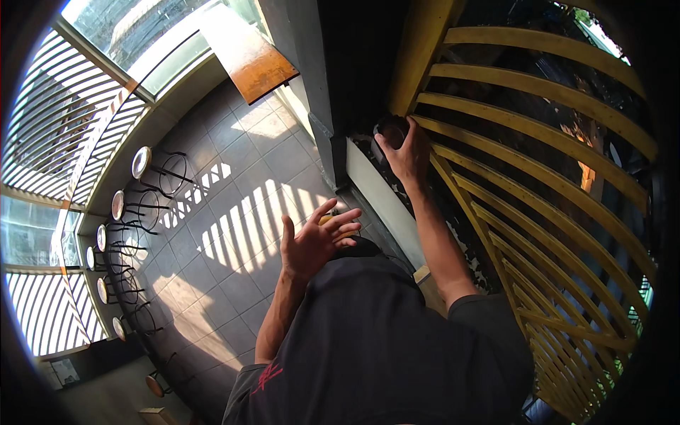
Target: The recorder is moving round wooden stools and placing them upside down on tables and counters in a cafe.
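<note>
My right hand (411,151) reaches up to a ledge beside yellow slats and has its fingers curled around a dark round object (392,132), whose kind is too dim to make out. In front of my dark shirt, my left hand (313,239) is held palm up with its fingers spread and nothing in it. Just behind those fingers, lower down, part of a yellow thing (348,234) shows, mostly hidden.
Yellow slats (531,154) line the right side, beside the narrow speckled ledge (457,228). A dark pillar (332,154) stands near my right hand. A wooden tabletop (265,69) juts out at the top. Several round-topped stools (141,162) stand along the left on the tiled floor (234,186).
</note>
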The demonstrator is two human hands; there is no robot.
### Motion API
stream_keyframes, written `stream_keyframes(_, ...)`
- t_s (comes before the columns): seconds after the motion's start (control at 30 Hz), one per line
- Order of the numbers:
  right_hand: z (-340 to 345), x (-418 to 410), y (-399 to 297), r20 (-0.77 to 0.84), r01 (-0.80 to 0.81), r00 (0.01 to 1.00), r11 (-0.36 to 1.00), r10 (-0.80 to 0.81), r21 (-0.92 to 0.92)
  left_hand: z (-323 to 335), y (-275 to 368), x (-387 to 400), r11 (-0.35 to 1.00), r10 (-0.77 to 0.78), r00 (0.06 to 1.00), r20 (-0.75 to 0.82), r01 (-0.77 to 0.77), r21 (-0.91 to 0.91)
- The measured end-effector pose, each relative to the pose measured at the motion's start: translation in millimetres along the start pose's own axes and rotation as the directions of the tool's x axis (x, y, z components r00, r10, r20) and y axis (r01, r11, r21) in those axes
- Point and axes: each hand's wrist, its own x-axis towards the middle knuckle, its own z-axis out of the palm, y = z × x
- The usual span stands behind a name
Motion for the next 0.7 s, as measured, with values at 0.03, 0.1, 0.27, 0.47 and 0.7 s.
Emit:
stream_keyframes(0.03, 15, 1, 14, 0.000, -0.025, 1.000, 0.997, 0.025, -0.069, -1, -1, -4, 1.000, 0.012, 1.000, -0.005, -0.012, 0.005)
stream_keyframes(0.1, 36, -3, 32, 0.043, -0.047, 0.998, 0.990, 0.053, -0.133, -2, -3, -8, 1.000, 0.010, 0.999, -0.035, -0.010, 0.005)
stream_keyframes(0.27, 65, -14, 45, 0.166, -0.095, 0.975, 0.956, 0.145, -0.276, 1, -4, -16, 0.999, 0.038, 0.997, -0.074, -0.038, 0.004)
stream_keyframes(0.47, 71, -17, 38, 0.120, -0.100, 0.983, 0.952, 0.139, -0.288, 2, -3, -18, 0.999, 0.022, 0.994, -0.111, -0.019, 0.026)
stream_keyframes(0.7, 24, -41, 22, -0.052, -0.080, 0.996, 0.995, 0.077, -0.059, -2, 9, -9, 0.998, -0.056, 0.993, -0.102, 0.055, -0.013)
